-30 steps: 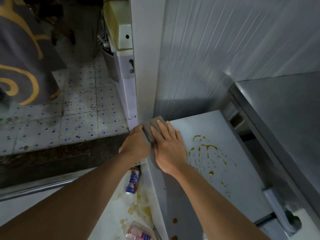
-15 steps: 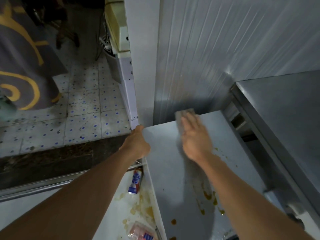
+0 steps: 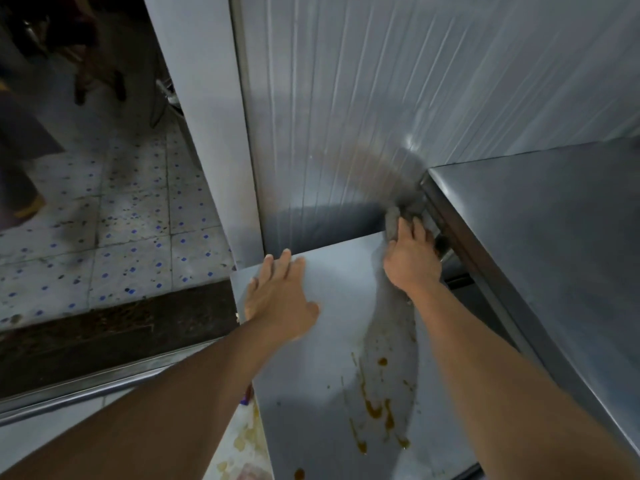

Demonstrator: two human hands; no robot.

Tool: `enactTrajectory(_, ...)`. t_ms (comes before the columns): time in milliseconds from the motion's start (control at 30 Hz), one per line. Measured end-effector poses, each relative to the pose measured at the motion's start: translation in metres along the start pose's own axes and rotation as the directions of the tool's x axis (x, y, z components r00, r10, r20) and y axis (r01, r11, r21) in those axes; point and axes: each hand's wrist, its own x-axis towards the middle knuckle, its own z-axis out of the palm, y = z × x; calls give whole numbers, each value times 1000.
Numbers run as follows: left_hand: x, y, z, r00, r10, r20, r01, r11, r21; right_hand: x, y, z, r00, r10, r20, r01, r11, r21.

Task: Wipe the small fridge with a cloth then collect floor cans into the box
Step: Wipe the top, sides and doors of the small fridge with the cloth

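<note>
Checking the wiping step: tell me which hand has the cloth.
The right hand, at the far right corner of the fridge top, presses the grey cloth. The left hand lies flat and empty near the left edge.

Your left hand (image 3: 277,303) flat on the fridge top (image 3: 332,403), near-left corner | your right hand (image 3: 412,261) on the cloth (image 3: 394,220) at far-right corner, beside the steel counter (image 3: 554,244)
</note>
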Motion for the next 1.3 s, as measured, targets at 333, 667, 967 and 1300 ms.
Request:
enactTrajectory(333,-1,7,-8,997,-45,56,45,999,12,-124,40,-8,981,191,-38,-193,978,-75)
enactTrajectory(667,10,1,1,1000,-30,10,30,999,18,-69,39,-8,995,82,55,-82,997,12)
enactTrajectory(967,-54,-1,21,999,28,24,-31,994,109,-203,38,5,990,-130,47,133,989,-66)
enactTrajectory(1300,-62,-12,24,996,55,74,-61,995,76,-109,6,5,977,-197,87,204,976,-76)
